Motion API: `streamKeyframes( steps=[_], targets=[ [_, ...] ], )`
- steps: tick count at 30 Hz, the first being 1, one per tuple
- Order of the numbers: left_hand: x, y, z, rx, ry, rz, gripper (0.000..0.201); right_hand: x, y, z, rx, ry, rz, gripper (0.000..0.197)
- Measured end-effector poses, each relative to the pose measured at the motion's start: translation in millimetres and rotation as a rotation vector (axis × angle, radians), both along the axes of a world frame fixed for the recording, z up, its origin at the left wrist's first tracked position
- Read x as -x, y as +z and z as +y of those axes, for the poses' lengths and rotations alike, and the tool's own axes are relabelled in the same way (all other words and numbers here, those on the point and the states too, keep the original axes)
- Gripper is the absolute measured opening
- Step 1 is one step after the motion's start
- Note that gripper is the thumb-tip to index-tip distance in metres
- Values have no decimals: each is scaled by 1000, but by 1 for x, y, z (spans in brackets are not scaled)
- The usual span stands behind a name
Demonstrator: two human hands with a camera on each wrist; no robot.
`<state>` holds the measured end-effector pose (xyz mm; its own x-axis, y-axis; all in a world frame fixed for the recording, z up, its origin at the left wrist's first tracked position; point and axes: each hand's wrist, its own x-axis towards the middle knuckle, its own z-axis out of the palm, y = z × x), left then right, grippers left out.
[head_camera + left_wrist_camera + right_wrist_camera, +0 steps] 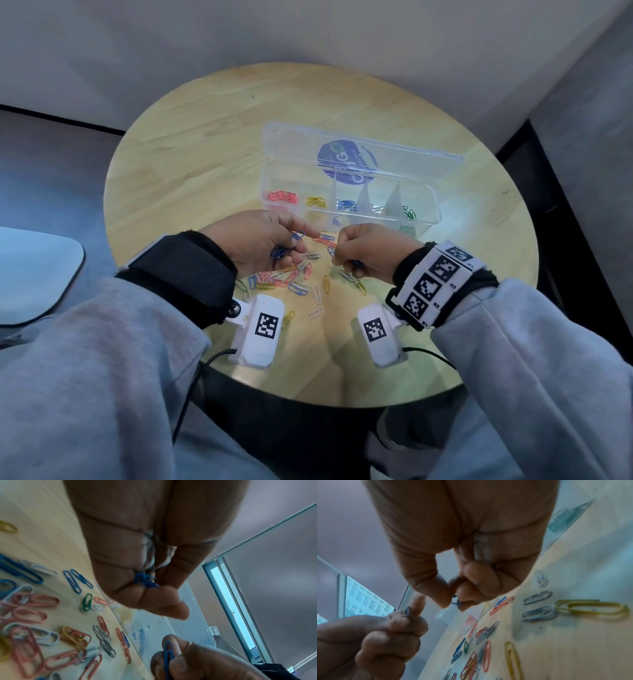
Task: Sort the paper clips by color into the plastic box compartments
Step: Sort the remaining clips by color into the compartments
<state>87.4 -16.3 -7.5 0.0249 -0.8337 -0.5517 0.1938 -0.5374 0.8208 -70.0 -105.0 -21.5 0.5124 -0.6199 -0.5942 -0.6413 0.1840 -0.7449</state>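
Blue paper clips fill both hands, left hand and right hand each pinching some above the loose pile on the round wooden tabletop, so next probably comes the clear plastic box's middle blue compartment just beyond.

The clear plastic box stands toward the far edge of the round worktop with its lid open, and the lid bears a round purple sticker with pale and green lettering; a large letter like "G" shows on it, but the rest is too blurred and broken by the plastic to read. The white band on the right wrist carries black square code markers with small labels beside them reading "R1", "R2" and "R3". The two white wrist-camera housings each show one black square code marker and no readable words.
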Motion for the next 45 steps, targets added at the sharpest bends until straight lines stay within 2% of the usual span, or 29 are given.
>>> streamKeyframes(
  steps=[3,9,13,16,19,22,24,28,32,36,40,45],
  targets=[
    [0,1,0,-4,-24,-23,34,0,0,-1,-8,-4,-14,32],
    [-2,-1,-1,-69,7,-111,26,0,-1,-4,-90,-123,-90,25],
    [0,-2,-2,-152,-65,-278,33,-1,2,-5,-130,-137,-36,26],
    [-2,-4,-3,-130,-205,-460,32,-1,6,-6,-157,-179,-64,23],
    [-4,-2,2,-15,-399,-706,14,-2,8,-9,-28,-113,4,21],
    [-4,-2,5,-4,-471,-886,18,-3,10,-11,273,156,235,19],
    [-1,-3,6,3,-528,-980,18,-7,9,-11,465,302,348,3],
    [8,-9,5,15,-655,-1111,22,-13,1,-11,626,493,501,42],
    [13,-14,2,21,-712,-1180,24,-12,-5,-14,634,509,555,45],
    [14,-17,1,10,-725,-1222,25,-7,-11,-16,641,473,540,30],
    [17,-20,0,46,-728,-1251,15,-5,-13,-16,675,448,511,12],
    [20,-22,1,37,-694,-1325,12,-8,-13,-15,638,435,489,8]
  ],
)
